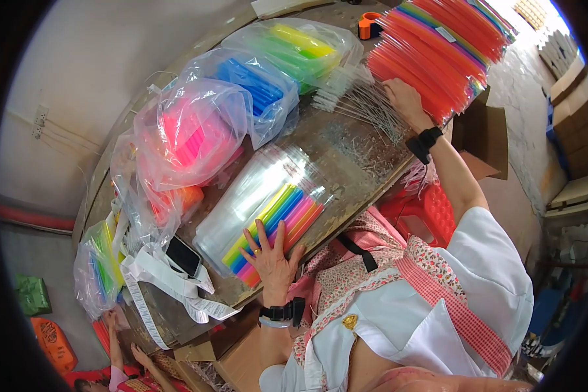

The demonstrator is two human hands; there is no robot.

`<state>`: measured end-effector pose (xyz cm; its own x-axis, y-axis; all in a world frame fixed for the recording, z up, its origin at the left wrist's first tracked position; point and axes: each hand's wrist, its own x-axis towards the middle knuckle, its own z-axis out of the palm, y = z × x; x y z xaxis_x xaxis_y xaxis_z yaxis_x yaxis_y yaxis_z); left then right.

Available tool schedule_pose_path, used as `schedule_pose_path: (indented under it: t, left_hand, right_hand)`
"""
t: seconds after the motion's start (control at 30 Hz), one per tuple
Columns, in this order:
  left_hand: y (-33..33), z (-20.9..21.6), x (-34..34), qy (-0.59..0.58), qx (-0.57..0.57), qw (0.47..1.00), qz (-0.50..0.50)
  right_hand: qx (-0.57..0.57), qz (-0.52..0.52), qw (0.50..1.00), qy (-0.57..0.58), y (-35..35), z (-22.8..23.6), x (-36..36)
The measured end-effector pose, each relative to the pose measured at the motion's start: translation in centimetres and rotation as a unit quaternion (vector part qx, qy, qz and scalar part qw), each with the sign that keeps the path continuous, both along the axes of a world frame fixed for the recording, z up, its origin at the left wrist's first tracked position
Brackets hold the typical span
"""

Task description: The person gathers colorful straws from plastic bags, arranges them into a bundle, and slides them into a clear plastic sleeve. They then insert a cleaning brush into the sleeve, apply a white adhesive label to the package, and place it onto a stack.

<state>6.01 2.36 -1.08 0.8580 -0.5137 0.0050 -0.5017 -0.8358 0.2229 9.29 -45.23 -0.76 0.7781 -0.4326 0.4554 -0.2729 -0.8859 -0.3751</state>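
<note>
The left hand [272, 257] lay spread flat on a clear packet of rainbow-coloured plastic straws [277, 222], its long axis running diagonally across the wooden worktop [346, 150]. The right hand [405, 98], fingers curled, touched thin wire brushes [359, 104].

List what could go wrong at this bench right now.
1. The left hand presses flat on a row of coloured straws lying on slick clear sleeves near the table edge; they might slide off.
2. The right hand reaches among thin wire brushes; the loose pile could snag or scatter.
3. The stack of orange straw packs leans past the table corner and may tip.
</note>
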Motion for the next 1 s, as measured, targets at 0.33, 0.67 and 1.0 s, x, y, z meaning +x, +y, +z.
schedule_pose_path:
  t: [0.33, 0.67, 1.0]
  left_hand:
    - [-0.1, 0.1, -0.1, 0.008, -0.004, 1.000, -0.001]
    - [0.3, -0.5, 0.0, -0.009, -0.013, 1.000, 0.005]
    - [0.5, -0.9, 0.0, -0.035, -0.006, 0.999, 0.007]
  right_hand:
    - [-0.029, -0.018, 0.991, 0.129, 0.5, -0.1, 3.7]
    - [-0.083, 0.053, 0.985, 0.144, 2.2, 6.2, -2.2]
    - [-0.317, 0.339, 0.859, 0.218, 5.2, 14.5, -2.1]
